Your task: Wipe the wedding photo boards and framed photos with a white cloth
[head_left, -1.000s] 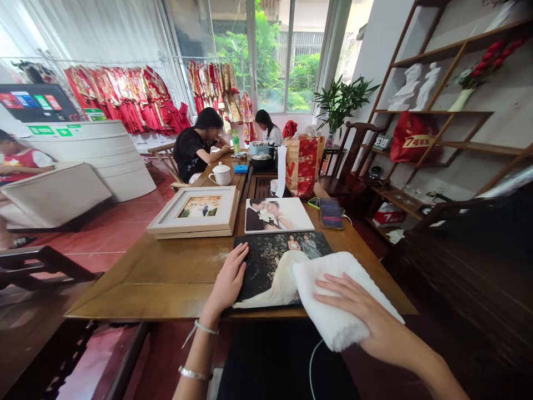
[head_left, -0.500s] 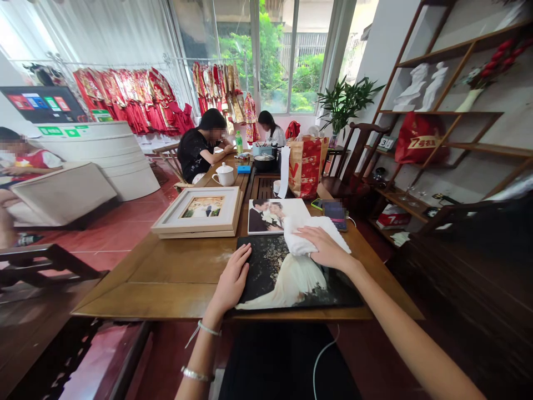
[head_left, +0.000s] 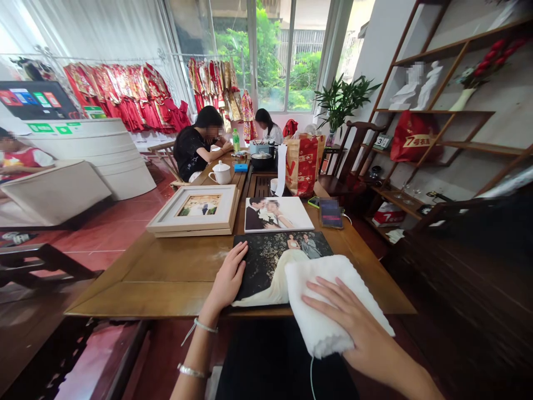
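Cloth [head_left: 310, 325] nearer, dark photo [head_left: 266, 272] partly hidden

My fingers [head_left: 239, 253] are slim and ungloved, my forearms [head_left: 391, 358] bare of sleeves. On my left wrist [head_left: 211, 312] I wear a thin pale cord [head_left: 206, 326] with a loose tail, and higher up a silver bangle [head_left: 191, 371]. Black clothing [head_left: 278, 366] covers my lap, its cut too dark to tell.
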Tool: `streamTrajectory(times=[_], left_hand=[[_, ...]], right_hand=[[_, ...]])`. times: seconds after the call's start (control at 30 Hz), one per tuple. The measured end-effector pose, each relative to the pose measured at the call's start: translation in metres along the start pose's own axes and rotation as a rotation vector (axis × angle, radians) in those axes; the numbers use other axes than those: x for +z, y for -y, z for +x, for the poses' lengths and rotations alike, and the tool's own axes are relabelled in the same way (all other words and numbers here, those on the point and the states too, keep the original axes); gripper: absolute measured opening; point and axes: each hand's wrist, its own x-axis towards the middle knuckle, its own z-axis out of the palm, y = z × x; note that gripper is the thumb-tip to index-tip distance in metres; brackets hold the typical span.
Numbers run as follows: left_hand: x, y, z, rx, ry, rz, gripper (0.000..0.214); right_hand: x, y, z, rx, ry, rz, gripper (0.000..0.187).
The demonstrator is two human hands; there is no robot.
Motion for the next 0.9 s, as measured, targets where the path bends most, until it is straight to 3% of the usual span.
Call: streamTrajectory(times=[0.2,0.37,0.5,0.63,0.9], left_hand=[[-0.001,0.001,0.0,0.005,0.016,-0.013,0.041],[-0.001,0.001,0.0,0.019,0.013,-0.013,0.041],[-0.001,0.0,0.0,0.012,0.013,-0.009,0.041],[-0.001,-0.001,0.0,0.006,0.013,-0.007,0.041],[-0.001,-0.003,0.0,-0.023,0.021,-0.003,0.041]], right_hand=[[-0.009,-0.026,0.059,-0.008,-0.053,0.012,0.091],[-0.015,-0.055,0.119,0.062,-0.06,-0.036,0.078],[-0.015,-0.057,0.144,0.152,-0.08,-0.076,0.07],[-0.007,-0.032,0.129,0.168,-0.083,-0.098,0.073],[0.017,0.033,0.035,0.069,-0.091,-0.113,0.091]])
